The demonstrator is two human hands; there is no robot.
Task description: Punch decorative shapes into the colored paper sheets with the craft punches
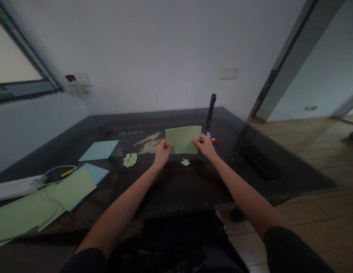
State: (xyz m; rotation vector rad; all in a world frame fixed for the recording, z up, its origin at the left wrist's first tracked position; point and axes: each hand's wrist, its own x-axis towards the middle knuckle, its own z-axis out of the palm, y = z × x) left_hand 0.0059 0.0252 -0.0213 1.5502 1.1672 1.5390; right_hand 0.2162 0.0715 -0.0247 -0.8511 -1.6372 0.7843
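A light green sheet of paper (182, 141) is held up above the dark table, with small marks or holes along its top and right edges. My left hand (163, 152) grips its left side, thumb in front. On the right side, my right hand (206, 146) pinches the sheet the same way. Just below the sheet lies a small cluster of pale green paper cutouts (185, 162). A larger pile of similar cutouts (130, 160) is left of my left hand. Small red and purple round objects (213, 140) sit beyond my right hand, partly hidden by it.
Blue paper (99, 150) and green sheets (76, 185) lie at the left, with a white cable and a white power strip (18, 187) over them. An upright black object (211, 111) stands at the back. A flat black object (261, 162) lies on the right of the table (179, 193).
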